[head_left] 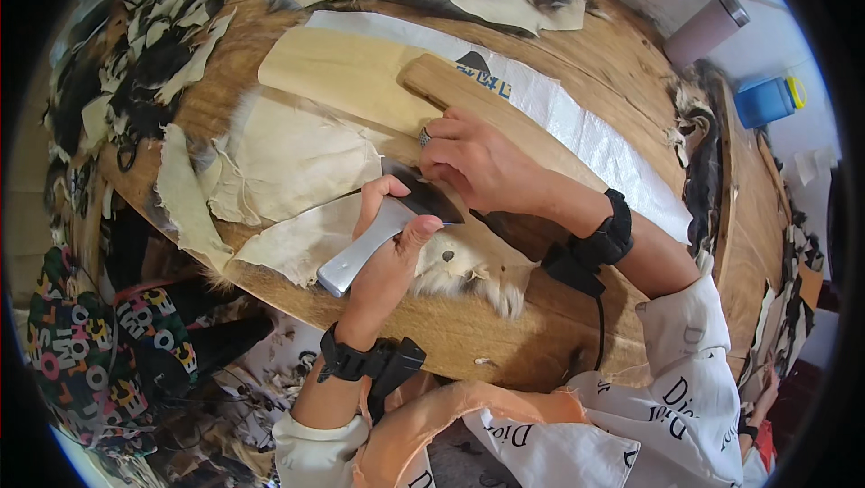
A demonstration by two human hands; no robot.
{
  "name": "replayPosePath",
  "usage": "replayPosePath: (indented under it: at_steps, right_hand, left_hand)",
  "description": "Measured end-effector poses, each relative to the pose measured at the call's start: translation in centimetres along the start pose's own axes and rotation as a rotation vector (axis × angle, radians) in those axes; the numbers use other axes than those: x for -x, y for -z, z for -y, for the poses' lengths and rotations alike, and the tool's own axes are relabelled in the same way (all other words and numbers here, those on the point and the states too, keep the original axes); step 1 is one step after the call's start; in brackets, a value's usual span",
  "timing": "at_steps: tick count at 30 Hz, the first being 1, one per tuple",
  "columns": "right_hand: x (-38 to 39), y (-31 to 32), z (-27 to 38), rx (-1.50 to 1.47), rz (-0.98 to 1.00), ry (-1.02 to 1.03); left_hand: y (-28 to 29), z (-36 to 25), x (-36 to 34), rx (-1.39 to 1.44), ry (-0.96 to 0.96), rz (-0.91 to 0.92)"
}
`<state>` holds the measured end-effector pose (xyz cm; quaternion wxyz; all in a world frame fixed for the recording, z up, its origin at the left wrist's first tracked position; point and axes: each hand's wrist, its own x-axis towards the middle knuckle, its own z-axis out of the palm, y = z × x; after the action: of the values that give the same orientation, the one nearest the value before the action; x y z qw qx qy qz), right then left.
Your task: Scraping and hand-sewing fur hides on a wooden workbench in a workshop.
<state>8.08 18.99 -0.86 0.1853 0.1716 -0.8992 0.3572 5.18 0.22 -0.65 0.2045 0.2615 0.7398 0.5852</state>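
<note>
My left hand [389,258] grips a knife with a silver-grey handle [365,249] and a broad dark blade, its thumb and index finger beside the blade. The right hand [482,164] is closed, with a ring on one finger, against the upper edge of the blade; whatever lies within its fingers is hidden. Under and around both hands lie cream pelt pieces [293,159], fur showing at some edges. One pelt piece [473,258] with a small dark hole sits just below the blade. A flat wooden strip [514,118] passes beyond the right hand.
A pale yellow sheet [342,64] and a white woven sheet [586,118] lie across the wooden table [468,344]. Black and white fur scraps [144,46] heap up at the left. A pink tumbler [705,30] and a blue container [764,102] stand at the far right.
</note>
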Motion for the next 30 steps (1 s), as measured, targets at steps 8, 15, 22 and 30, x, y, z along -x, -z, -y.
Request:
replayPosePath:
  at_steps: [8, 15, 22, 30]
  right_hand:
    - [0.1, -0.5, 0.4, 0.014, -0.075, -0.079]
    - [0.5, -0.6, 0.5, 0.014, -0.118, -0.095]
    - [1.6, 0.6, 2.4, -0.012, -0.180, -0.226]
    - [4.4, 1.1, 3.9, -0.021, -0.235, -0.357]
  left_hand:
    - [0.3, 1.7, 0.2, -0.131, -0.142, 0.056]
    - [-0.1, 0.9, 0.3, -0.029, -0.003, 0.194]
    - [-0.6, 1.2, 0.4, -0.092, -0.116, 0.245]
    - [-0.9, 1.3, 0.3, -0.166, -0.168, 0.300]
